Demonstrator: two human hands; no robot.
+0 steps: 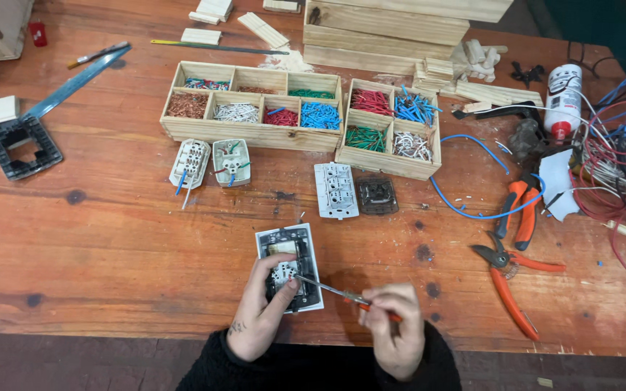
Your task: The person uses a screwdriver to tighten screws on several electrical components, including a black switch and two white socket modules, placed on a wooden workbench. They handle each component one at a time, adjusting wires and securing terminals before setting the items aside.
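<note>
A white switch plate with a dark frame (289, 246) lies near the table's front edge. My left hand (264, 308) presses down on its lower half and holds it in place. My right hand (393, 326) grips a thin screwdriver (331, 289) with an orange handle. The tip of the screwdriver touches the switch module in the plate, right by my left thumb.
Two wooden compartment boxes (255, 134) (389, 163) hold cut wire pieces in several colours. Other switch modules (211, 163), a white plate (335, 190) and a dark part (377, 195) lie mid-table. Orange pliers (516, 286) (519, 210), a blue wire (472, 210) and a wire tangle (617, 159) sit right.
</note>
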